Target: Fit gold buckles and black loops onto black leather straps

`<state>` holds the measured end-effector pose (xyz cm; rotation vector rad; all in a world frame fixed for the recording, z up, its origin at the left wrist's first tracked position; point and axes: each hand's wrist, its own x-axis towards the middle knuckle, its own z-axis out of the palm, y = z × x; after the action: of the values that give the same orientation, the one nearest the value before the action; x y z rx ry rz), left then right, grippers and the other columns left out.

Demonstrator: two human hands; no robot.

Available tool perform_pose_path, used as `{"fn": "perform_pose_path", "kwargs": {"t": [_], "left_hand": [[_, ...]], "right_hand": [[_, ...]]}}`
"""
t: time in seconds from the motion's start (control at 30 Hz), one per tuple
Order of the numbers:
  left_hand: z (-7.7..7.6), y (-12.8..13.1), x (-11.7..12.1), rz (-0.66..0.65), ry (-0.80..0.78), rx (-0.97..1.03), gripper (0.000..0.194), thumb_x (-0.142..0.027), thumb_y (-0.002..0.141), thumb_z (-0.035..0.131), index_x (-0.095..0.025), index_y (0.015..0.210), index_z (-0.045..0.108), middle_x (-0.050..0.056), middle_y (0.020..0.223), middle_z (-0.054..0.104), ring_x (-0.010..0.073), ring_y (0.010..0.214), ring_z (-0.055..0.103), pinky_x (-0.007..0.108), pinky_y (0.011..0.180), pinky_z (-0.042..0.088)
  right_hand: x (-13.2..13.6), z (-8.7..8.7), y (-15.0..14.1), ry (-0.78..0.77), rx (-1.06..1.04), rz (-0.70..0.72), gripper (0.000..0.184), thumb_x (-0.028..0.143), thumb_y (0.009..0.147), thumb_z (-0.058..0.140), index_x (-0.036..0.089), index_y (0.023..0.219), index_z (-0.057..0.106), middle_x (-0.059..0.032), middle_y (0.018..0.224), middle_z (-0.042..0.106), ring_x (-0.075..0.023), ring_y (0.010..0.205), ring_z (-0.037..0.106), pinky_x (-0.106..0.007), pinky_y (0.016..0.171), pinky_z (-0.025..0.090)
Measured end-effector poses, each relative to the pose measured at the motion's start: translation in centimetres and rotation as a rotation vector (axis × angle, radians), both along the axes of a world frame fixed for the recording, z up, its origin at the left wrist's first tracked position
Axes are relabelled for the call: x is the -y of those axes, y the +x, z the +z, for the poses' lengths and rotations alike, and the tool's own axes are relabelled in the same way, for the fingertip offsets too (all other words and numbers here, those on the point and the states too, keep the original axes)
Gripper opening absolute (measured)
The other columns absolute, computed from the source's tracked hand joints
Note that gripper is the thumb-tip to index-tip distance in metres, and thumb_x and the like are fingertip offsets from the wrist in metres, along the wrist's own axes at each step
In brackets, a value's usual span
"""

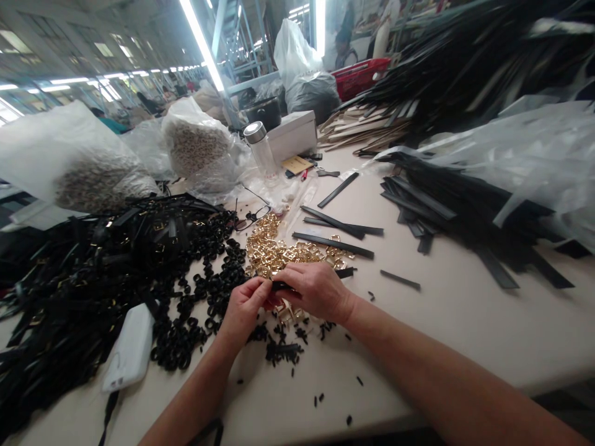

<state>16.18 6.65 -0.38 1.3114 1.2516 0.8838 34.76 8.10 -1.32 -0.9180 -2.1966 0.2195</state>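
Observation:
Both my hands meet low over the table, just in front of a pile of gold metal buckles (283,251). My right hand (313,291) is closed round a short black strap (344,272) whose end sticks out to the right. My left hand (246,303) pinches the strap's other end between thumb and fingers. Small black loops (209,279) lie scattered to the left of my hands, and tiny black offcuts (283,353) lie below them.
A heap of finished black straps with buckles (93,272) fills the left. A white phone-like case (130,350) lies beside it. Loose black strips (334,241), stacked strips (465,210), eyeglasses (251,217), a bottle (263,148), a white box (292,133) and plastic bags (199,148) lie beyond.

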Motion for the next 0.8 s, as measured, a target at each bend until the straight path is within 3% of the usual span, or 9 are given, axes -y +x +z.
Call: {"fn": "perform_pose_path", "kwargs": {"t": [0.23,0.43,0.53,0.8], "left_hand": [[0.2,-0.6,-0.3,-0.041,0.035,-0.033,0.03,-0.044,0.082,0.064,-0.016,0.075,0.069,0.002,0.063,0.067,0.0147,0.057,0.058,0.025,0.057,0.047],[1.6,-2.0,-0.3,-0.382,0.365,-0.501,0.003,-0.025,0.077,0.071,-0.022,0.076,0.072,0.002,0.075,0.068,0.0159,0.067,0.06,0.024,0.061,0.045],[1.6,-1.9,0.0,-0.512,0.526,-0.612,0.008,-0.019,0.075,0.073,-0.024,0.081,0.07,0.002,0.081,0.068,0.018,0.075,0.061,0.026,0.066,0.046],[0.2,-1.2,0.1,-0.497,0.577,-0.784,0.007,-0.016,0.085,0.061,-0.02,0.08,0.064,0.004,0.083,0.065,0.0186,0.08,0.06,0.029,0.071,0.046]], "right_hand": [[-0.1,0.3,0.4,0.019,0.056,-0.02,0.024,0.032,0.096,0.05,0.018,0.08,0.061,-0.0011,0.073,0.061,-0.0125,0.065,0.055,-0.025,0.057,0.033],[-0.8,0.2,1.5,-0.01,0.033,-0.118,0.022,0.031,0.095,0.05,0.019,0.08,0.061,-0.0012,0.074,0.061,-0.013,0.066,0.053,-0.027,0.059,0.033],[-1.1,0.1,1.7,-0.017,0.004,-0.165,0.019,0.031,0.093,0.053,0.018,0.082,0.061,-0.0011,0.075,0.062,-0.013,0.066,0.054,-0.026,0.06,0.035],[-1.2,0.2,1.8,-0.028,0.004,-0.186,0.018,0.03,0.093,0.054,0.018,0.083,0.062,-0.0011,0.076,0.064,-0.0121,0.066,0.056,-0.025,0.061,0.036]]}}
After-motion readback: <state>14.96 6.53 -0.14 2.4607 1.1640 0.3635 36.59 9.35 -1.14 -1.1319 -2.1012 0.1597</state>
